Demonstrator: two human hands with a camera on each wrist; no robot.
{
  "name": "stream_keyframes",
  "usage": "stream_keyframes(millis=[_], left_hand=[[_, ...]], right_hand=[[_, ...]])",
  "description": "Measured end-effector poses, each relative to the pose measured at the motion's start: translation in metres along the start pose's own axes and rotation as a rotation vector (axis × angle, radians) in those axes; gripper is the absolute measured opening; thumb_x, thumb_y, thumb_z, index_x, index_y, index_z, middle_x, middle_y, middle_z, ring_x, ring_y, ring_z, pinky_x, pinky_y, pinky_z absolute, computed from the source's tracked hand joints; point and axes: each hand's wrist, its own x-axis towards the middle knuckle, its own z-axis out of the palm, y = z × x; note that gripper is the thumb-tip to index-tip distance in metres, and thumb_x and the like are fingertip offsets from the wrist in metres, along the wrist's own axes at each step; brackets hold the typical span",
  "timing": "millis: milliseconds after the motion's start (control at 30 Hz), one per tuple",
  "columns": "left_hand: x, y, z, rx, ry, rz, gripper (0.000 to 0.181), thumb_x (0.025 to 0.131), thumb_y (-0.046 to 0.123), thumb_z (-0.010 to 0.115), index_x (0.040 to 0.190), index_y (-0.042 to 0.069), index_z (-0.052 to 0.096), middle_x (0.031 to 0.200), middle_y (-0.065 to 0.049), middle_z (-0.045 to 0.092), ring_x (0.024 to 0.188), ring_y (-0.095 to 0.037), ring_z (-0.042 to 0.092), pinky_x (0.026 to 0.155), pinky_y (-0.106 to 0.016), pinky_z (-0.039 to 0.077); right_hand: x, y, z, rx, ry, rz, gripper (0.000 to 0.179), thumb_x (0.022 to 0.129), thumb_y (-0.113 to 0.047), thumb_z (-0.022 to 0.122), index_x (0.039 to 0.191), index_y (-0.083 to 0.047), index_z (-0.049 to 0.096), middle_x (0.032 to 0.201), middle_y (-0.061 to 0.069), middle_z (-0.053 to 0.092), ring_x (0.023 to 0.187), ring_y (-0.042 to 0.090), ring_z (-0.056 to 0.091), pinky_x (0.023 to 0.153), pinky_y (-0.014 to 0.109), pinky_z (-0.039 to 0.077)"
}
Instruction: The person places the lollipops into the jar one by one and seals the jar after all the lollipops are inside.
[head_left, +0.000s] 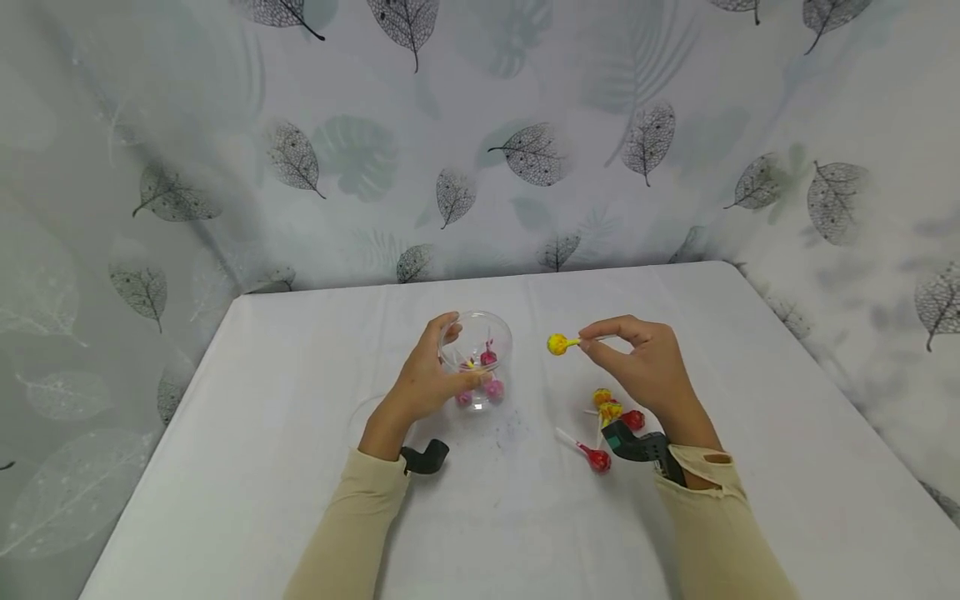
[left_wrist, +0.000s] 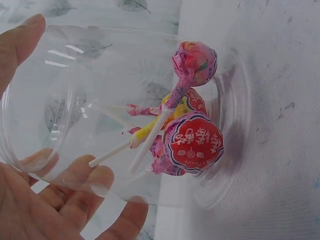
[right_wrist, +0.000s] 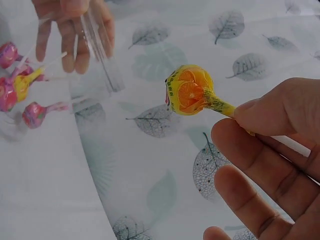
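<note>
My left hand (head_left: 431,375) grips a clear plastic jar (left_wrist: 125,45) around its side, thumb on one side and fingers on the other. Inside the jar lie several wrapped lollipops, pink, red and yellow, with a large red-and-pink lollipop (left_wrist: 194,142) near the bottom. To the right of the jar, my right hand (head_left: 637,362) pinches a yellow lollipop (right_wrist: 190,90) by its stick between thumb and forefinger, held up above the table. Its wrapper shows orange-slice pictures, and its round head points toward the jar.
Below my right hand, several lollipops lie on the white table (head_left: 495,517): a red lollipop (head_left: 598,460) in front, yellow lollipops (head_left: 610,411) and another red lollipop (head_left: 633,419) behind. A clear round lid (head_left: 360,417) lies partly behind my left wrist. A leaf-patterned curtain (head_left: 480,150) surrounds the table.
</note>
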Motion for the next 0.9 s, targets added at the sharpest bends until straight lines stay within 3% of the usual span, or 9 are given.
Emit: stream_keyframes(millis=[700,900], left_hand=[[-0.003,-0.001,0.001,-0.019,-0.007,-0.029,0.105,0.080,0.039,0.091,0.161,0.023,0.028,0.161,-0.005,0.044,0.151,-0.032,0.036,0.119,-0.065,0.029],[-0.002,-0.001,0.000,-0.022,-0.001,-0.004,0.103,0.081,0.037,0.091,0.161,0.022,0.028,0.161,-0.009,0.044,0.151,-0.033,0.036,0.118,-0.065,0.030]], right_hand=[[0.004,-0.007,0.023,0.051,-0.003,-0.029,0.011,0.096,-0.010,0.074,0.102,-0.006,0.081,0.105,0.011,0.079,0.113,0.028,0.067,0.103,0.060,0.045],[0.004,-0.010,0.025,0.044,0.035,-0.015,0.012,0.096,-0.011,0.074,0.103,-0.004,0.081,0.106,0.013,0.079,0.115,0.028,0.066,0.107,0.064,0.042]])
